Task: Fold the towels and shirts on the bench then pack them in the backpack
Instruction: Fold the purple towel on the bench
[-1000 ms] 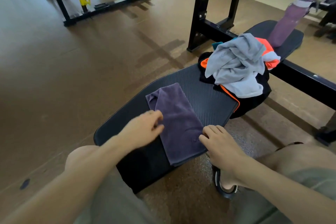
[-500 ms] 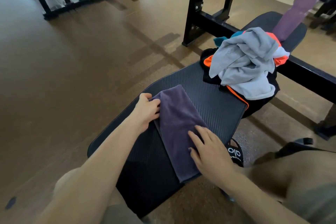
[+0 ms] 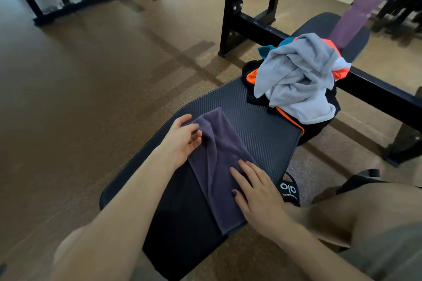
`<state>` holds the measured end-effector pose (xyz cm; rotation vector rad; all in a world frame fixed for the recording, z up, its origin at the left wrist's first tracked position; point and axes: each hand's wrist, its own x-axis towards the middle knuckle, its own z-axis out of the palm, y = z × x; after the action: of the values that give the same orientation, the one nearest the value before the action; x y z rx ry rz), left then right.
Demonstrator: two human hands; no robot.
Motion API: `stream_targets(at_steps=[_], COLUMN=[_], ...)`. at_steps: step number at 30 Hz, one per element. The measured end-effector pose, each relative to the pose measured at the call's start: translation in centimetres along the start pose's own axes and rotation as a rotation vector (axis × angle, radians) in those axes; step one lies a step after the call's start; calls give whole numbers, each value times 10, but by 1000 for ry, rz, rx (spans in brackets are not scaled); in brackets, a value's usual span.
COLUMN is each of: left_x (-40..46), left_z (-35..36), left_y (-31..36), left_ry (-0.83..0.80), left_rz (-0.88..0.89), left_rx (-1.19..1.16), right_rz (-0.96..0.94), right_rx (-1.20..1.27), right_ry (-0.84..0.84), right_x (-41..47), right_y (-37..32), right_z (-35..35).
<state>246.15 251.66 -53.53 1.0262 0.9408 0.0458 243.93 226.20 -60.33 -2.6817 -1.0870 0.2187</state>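
Note:
A purple towel (image 3: pixel 219 155), folded into a long strip, lies on the black bench pad (image 3: pixel 262 121). My left hand (image 3: pixel 182 141) grips its far left corner and lifts that edge, so a ridge runs along the cloth. My right hand (image 3: pixel 255 187) presses flat on the towel's near right part. Farther along the bench, a heap of clothes sits on the black backpack with orange trim (image 3: pixel 303 128): a grey shirt (image 3: pixel 299 77) on top, with orange (image 3: pixel 341 70) and teal (image 3: pixel 267 49) pieces showing underneath.
A purple water bottle (image 3: pixel 358 11) stands on the far bench end. Black rack posts (image 3: pixel 233 7) and a frame bar (image 3: pixel 376 89) run behind and right of the bench. A black strap with white lettering (image 3: pixel 288 189) hangs by my right knee. Brown floor lies to the left.
My left hand reached the towel's far left corner and now lifts it, raising a fold. My right hand moved from the near edge onto the towel and stays pressed there.

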Motion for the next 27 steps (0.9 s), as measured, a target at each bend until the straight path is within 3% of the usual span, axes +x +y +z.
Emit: stream_targets(at_steps=[3, 7, 9, 27], left_x=[0, -2, -4, 8], left_z=[-2, -6, -10, -33], left_y=[-2, 1, 5, 5], left_ry=[33, 97, 104, 291], left_rz=[41, 230, 287, 253], left_rx=[80, 448, 523, 357], right_rz=[-1, -10, -12, -31], right_rx=[12, 14, 15, -58], right_ry=[-8, -10, -12, -70], right_x=[0, 0, 0, -1], right_y=[0, -1, -1, -1], right_z=[-2, -6, -6, -6])
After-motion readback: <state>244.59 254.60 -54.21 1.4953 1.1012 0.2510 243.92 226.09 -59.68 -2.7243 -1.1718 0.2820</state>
